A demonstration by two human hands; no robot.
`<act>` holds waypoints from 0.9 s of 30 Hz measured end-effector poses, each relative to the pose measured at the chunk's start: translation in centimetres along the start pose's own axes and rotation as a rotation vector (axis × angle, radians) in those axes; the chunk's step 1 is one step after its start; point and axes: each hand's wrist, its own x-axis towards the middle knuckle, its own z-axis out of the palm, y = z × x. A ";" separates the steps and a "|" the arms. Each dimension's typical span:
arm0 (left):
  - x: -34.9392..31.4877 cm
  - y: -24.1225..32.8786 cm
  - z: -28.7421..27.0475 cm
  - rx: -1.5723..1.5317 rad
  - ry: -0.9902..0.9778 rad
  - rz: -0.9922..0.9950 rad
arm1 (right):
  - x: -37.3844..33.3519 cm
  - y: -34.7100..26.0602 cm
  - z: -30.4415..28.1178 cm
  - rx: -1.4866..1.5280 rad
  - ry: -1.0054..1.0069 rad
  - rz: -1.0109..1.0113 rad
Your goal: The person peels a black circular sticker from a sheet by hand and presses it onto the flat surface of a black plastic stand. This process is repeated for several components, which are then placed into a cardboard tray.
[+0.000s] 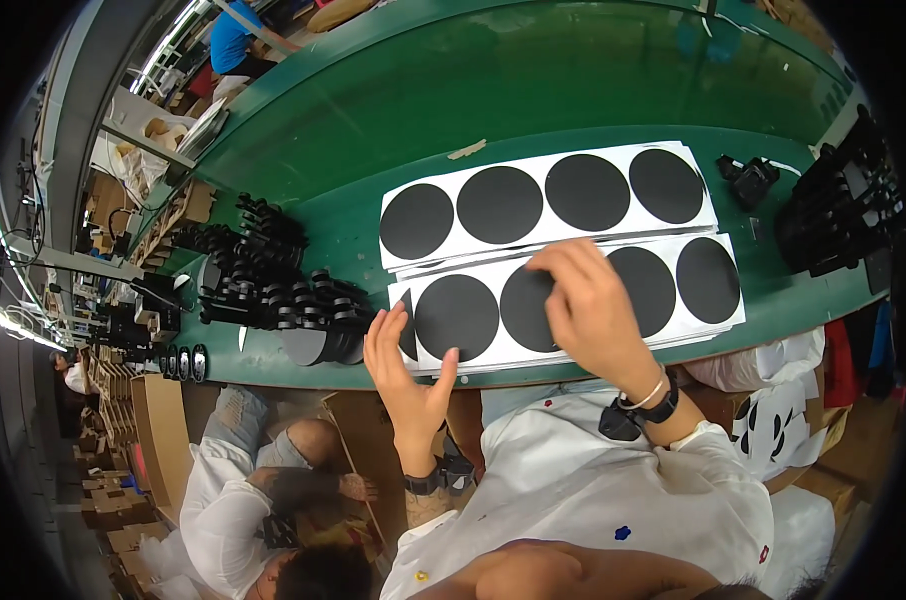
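- Bench (338,225) evenly, fairly brightly lit
- Lamp (21,329) glaring at far left
- Faint reflections on green panel (533,85)
- Fisheye bends straight edges; corners black
- Far-left background soft

Two rows of sheets are lying mid-bench: rear sheets (545,230) behind, front sheets (503,354) nearer the bench (343,240) edge, discs (500,205) sitting on both. L hand (403,385) is reaching over front sheets' L end; R hand (588,310) is crossing their middle. Parts (263,270) are sitting L of sheets. Small part (748,182) is lying R of rear sheets, btwn them & R-end pile (838,210). Scrap (467,150) is lying behind rear sheets, w/ panel (493,85) standing farther back. Co-worker (223,500) is sitting to wearer's L; bag (763,362) is resting below bench, front R.
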 end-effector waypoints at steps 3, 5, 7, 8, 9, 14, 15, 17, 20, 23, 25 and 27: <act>0.1 -0.4 0.2 0.041 -0.060 -0.021 | -0.9 0.5 -2.1 -0.163 0.033 0.158; -0.2 -0.7 0.4 0.053 -0.113 -0.069 | -2.1 1.0 -3.9 -0.568 0.223 0.202; -0.2 -0.9 0.2 0.021 -0.118 -0.077 | -3.6 2.0 -6.0 -0.705 0.298 0.253; -0.2 -0.8 0.3 -0.004 -0.118 -0.091 | -4.6 2.6 -7.3 -0.836 0.368 0.298; -0.3 -0.8 0.4 -0.030 -0.119 -0.105 | -5.8 3.6 -8.4 -0.859 0.372 0.315; -0.6 -0.6 0.8 -0.028 -0.115 -0.052 | -9.6 6.4 -12.7 -0.695 0.384 0.620; -0.6 -0.7 0.9 -0.038 -0.105 -0.055 | -9.7 6.3 -12.9 -0.541 0.375 0.660; -0.6 -0.7 1.0 -0.051 -0.079 -0.064 | -9.8 6.2 -13.3 -0.394 0.378 0.705; -0.9 -0.5 1.1 -0.038 -0.087 -0.070 | -9.5 6.0 -13.4 -0.240 0.529 0.527; -1.0 -0.1 1.3 -0.026 -0.082 -0.082 | -9.4 5.3 -13.5 0.081 0.562 0.531; -1.1 0.2 1.3 -0.017 -0.065 -0.105 | -9.7 5.1 -13.9 0.242 0.573 0.526; -1.2 0.3 1.3 -0.016 -0.067 -0.100 | -10.1 4.9 -14.5 0.399 0.574 0.546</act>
